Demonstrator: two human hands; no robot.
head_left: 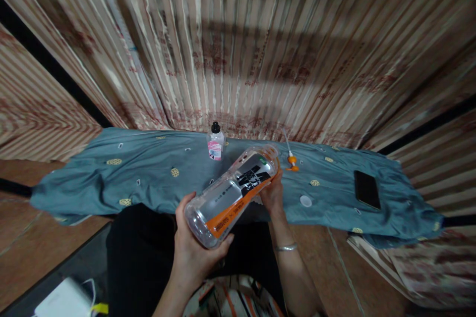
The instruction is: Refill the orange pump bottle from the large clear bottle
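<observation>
A large clear plastic bottle (232,193) with a silver, black and orange label is held tilted above my lap, its open neck up and to the right. My left hand (195,240) grips it round the base. Near the neck end, my right hand (273,190) holds it from below, with some fingers hidden behind it. An orange pump head (292,160) with a pale tube lies on the cloth right of the neck. Close by is a small white disc (305,201). Behind the big bottle stands a small clear bottle (215,143) with a black cap and pink label.
A blue-green cloth (148,158) with yellow pineapple prints covers the long narrow surface before me. A black phone (367,189) lies at its right. Striped curtains (238,59) hang behind, with dark poles at both sides. A white box-like object (65,299) sits at lower left.
</observation>
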